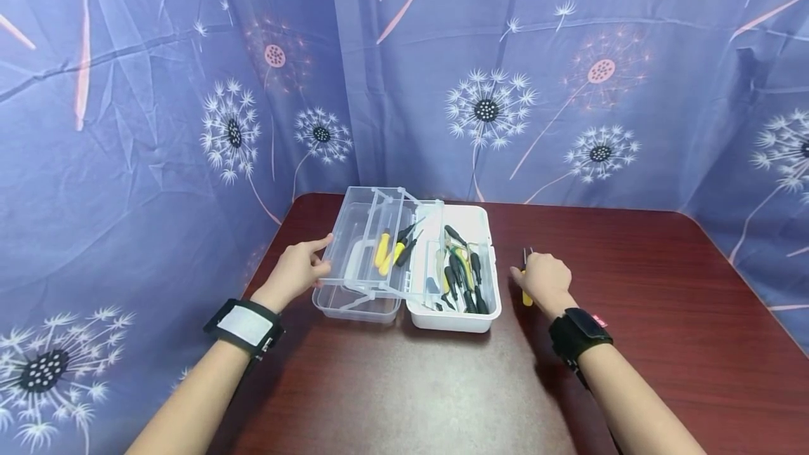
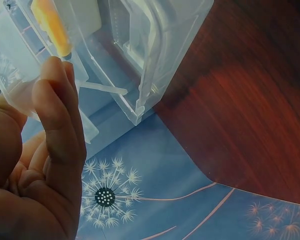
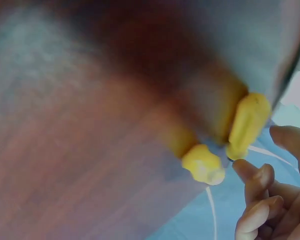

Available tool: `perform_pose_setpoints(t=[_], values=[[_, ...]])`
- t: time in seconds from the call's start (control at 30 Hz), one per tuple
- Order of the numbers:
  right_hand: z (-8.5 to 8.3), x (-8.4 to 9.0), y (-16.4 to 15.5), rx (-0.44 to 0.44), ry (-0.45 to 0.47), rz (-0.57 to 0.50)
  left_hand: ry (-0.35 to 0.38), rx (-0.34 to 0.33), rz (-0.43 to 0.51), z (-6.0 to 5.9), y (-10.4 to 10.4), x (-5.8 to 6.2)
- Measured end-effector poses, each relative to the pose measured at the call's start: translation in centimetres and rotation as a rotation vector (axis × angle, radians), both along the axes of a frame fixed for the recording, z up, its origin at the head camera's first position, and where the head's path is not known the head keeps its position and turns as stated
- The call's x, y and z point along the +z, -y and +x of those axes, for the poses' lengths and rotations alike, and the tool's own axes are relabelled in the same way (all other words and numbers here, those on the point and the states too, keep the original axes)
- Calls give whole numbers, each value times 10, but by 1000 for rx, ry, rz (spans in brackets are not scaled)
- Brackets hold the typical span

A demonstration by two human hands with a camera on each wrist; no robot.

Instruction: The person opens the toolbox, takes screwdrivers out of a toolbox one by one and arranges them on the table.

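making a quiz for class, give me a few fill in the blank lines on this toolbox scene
1. The toolbox stands on a dark red ____.
2. The left hand touches the clear ____ of the toolbox.
3. The screwdriver handles by the right hand are ____ in colour.
4. The wall behind is covered by a blue cloth printed with ____.

Missing words: table; tray; yellow; dandelions

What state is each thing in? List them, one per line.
toolbox: open, tools inside.
clear tray: swung out to the left, holding yellow-handled tools.
left hand: fingers straight, touching the clear tray's edge.
right hand: over yellow-handled tools on the table; grip unclear.
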State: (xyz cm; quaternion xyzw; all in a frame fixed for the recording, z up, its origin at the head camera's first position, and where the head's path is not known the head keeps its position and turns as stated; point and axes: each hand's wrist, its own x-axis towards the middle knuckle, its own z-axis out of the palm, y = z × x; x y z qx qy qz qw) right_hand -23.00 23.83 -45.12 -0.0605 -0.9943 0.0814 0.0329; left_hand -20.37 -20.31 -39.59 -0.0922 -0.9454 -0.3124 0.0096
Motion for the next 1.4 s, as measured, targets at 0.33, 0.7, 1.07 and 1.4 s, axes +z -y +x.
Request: perform_pose_setpoints(t=[0.33,0.7,1.07,1.4], values=[[5,26,14,63,-137,-13,-7,-15,12,0,1,-1],[11,52,34,86,-176,-18,6,-12,20,0,0,-1],[10,69,52,134,-236,-29,-2,-19,19,-1,0,1],[3,80,70,151,-265,7,2,-17,21,0,1,-1]])
